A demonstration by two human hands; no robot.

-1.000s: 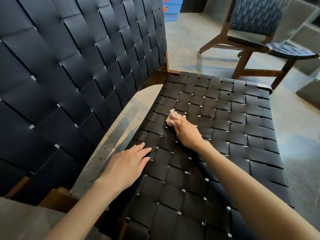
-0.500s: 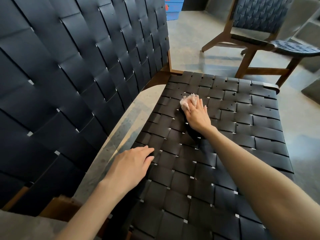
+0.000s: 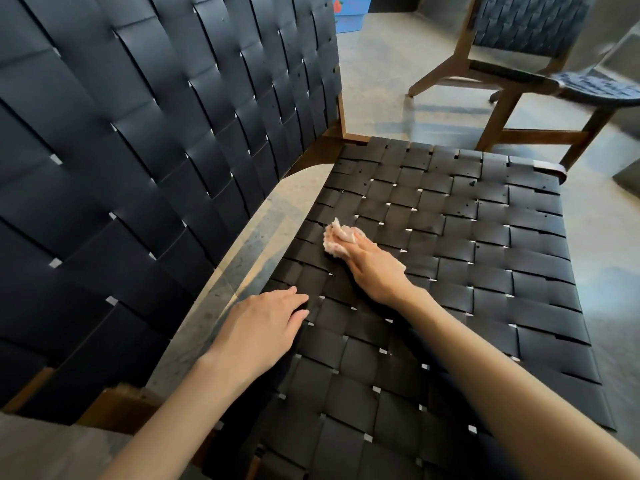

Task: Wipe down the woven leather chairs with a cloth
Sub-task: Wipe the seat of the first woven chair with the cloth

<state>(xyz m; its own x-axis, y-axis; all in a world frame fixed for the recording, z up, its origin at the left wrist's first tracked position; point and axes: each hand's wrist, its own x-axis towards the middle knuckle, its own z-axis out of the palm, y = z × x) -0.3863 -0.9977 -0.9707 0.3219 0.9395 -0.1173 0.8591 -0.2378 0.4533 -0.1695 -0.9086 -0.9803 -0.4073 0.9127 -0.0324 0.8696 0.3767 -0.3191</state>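
Right hand point(image 3: 375, 271): fingers closed over a bunched pale cloth point(image 3: 337, 241), pressing it onto the seat point(image 3: 485, 278). Left hand point(image 3: 263, 327): flat, fingers straight, holding nothing, resting on the seat's near-left edge. The hands are apart.

Head view:
- Cloth sits left of mid-seat, near the gap below the backrest point(image 3: 156, 150).
- Strap sheen looks alike on both sides of the cloth, so wiped and unwiped areas cannot be told apart.
- Small dark specks point(image 3: 471, 183) show on the far straps. Dirt or punched holes: cannot tell.
- Second chair point(image 3: 526, 46) stands far right on the floor point(image 3: 381, 81), well apart from both hands.

Judgement: seat wipe is in progress, with its far and right parts likely still open. Backrest status is unknown. Second chair is probably still to do. The task is well short of done.
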